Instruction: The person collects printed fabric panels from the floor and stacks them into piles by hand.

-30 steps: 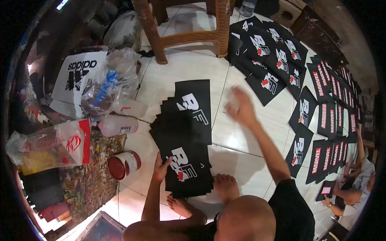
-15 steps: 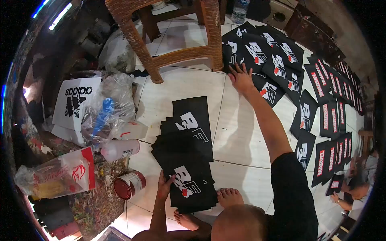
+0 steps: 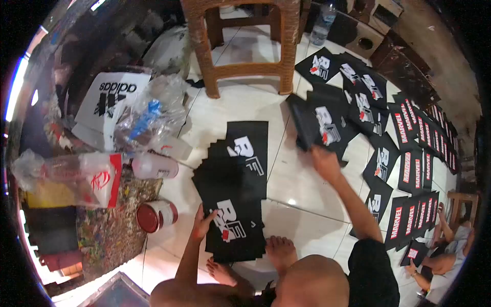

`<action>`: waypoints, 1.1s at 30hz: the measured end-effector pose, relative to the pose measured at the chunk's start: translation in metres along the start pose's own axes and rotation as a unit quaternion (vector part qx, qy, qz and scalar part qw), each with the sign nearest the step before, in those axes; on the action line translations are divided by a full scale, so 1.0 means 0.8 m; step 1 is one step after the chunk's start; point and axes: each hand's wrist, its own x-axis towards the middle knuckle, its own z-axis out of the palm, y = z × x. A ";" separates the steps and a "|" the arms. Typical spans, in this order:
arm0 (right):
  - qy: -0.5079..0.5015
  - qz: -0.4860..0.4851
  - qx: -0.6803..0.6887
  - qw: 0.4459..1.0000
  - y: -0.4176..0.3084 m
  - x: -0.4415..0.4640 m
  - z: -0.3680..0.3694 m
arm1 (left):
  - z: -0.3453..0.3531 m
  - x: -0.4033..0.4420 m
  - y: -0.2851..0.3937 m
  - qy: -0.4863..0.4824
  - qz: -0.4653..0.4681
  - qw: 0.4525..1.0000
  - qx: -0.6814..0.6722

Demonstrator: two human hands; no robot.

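Note:
My left hand [image 3: 205, 221] grips the left edge of a stack of black printed sheets [image 3: 239, 245], thumb on top beside the white "RE" print. The stack lies fanned on the white tiles in front of my feet. Farther right, my right hand [image 3: 325, 162] is closed on the near edge of black printed sheets [image 3: 319, 105], whose left side is lifted and bent. Other black sheets with white and red prints [image 3: 318, 66] overlap behind and to the right of it. The fingertips of my right hand are partly hidden.
A brown stool [image 3: 250, 70] stands ahead, with a water bottle [image 3: 324, 25] behind it. On the left are a paint can [image 3: 157, 216], a pink bottle [image 3: 155, 167] and plastic bags [image 3: 84, 179]. Sheets reading MARVEL [image 3: 396, 222] lie right, near another person's hand [image 3: 411, 267].
My right hand has moved from lying spread on the far sheets to gripping several of them, pulled nearer and partly lifted. My left hand stays on the stack. The view has shifted.

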 end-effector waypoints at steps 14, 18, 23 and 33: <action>-0.195 0.079 0.323 0.923 -0.252 -0.074 -0.080 | -0.026 -0.009 0.006 -0.048 -0.133 0.979 -0.146; -0.160 0.127 0.210 0.956 -0.246 -0.089 -0.058 | -0.033 0.002 -0.027 -0.073 -0.063 0.994 -0.059; -0.068 0.170 0.385 0.904 -0.261 -0.086 -0.047 | -0.024 -0.009 -0.042 -0.014 -0.009 0.999 -0.036; -0.089 0.243 0.659 0.706 -0.264 -0.065 -0.021 | -0.009 -0.013 0.008 0.020 -0.125 0.987 -0.103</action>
